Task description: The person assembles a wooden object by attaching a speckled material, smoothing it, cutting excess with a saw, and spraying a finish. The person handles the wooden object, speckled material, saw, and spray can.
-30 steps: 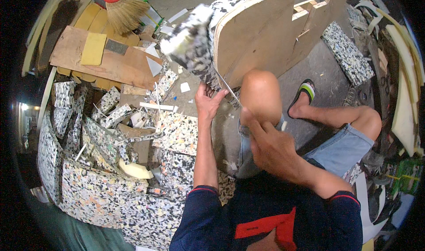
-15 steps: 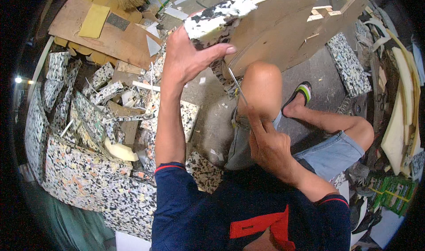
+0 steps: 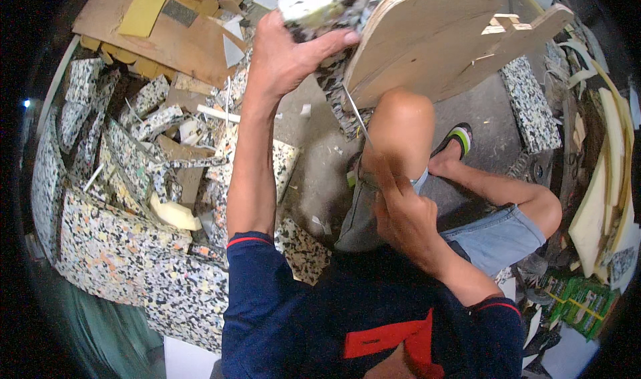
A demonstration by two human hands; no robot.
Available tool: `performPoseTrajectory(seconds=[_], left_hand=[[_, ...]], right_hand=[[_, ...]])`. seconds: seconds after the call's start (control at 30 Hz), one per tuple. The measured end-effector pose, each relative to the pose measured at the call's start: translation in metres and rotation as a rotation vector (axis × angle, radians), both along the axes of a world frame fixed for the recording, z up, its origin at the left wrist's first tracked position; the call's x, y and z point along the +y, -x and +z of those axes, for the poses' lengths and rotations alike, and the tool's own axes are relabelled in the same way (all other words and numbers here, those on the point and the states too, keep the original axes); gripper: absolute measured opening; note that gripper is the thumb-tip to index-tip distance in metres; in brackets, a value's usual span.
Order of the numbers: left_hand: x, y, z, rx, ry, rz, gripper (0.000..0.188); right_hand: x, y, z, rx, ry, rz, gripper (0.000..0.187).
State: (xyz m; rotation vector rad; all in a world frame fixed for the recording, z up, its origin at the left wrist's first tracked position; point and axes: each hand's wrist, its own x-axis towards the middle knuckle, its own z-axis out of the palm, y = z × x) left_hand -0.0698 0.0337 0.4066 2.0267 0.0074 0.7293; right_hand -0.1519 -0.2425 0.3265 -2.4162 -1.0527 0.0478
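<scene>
My left hand grips a flap of speckled foam padding at the edge of a curved plywood board, pulling it away from the wood. My right hand holds a thin blade whose tip points up into the seam between foam and board. The board leans over my raised knee. A wooden frame piece is fixed to the board's far side.
Cut slabs of speckled foam lie piled at left, with a pale yellow foam scrap. Flat cardboard and plywood sheets lie at top left. A long foam strip rests on the concrete floor at right, past my sandalled foot.
My left hand has risen from the floor-side edge to the top of the board and taken hold of the foam flap. The right hand with the blade stayed by the knee.
</scene>
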Motion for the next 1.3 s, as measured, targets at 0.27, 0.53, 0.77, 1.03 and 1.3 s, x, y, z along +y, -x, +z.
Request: performPoseTrajectory(seconds=[0.27,0.53,0.77,1.03,1.3], left_hand=[[-0.003,0.001,0.010,0.108,0.062,-0.075,0.044],[-0.009,0.004,0.019,0.057,0.244,-0.130,0.051],[-0.014,0.007,0.026,0.013,0.203,-0.105,0.054],[-0.013,0.005,0.028,0.048,0.246,-0.135,0.050],[0.005,0.009,-0.002,-0.016,0.144,0.022,0.071]], right_hand=[[0.049,-0.039,-0.011,-0.095,-0.079,0.002,0.068],[-0.003,0.003,-0.002,0.105,0.120,-0.002,0.062],[0.033,-0.028,0.001,-0.018,-0.025,0.014,0.065],[0.002,0.000,0.004,0.108,0.208,0.005,0.069],[-0.036,0.009,0.029,0.229,0.059,0.028,0.068]])
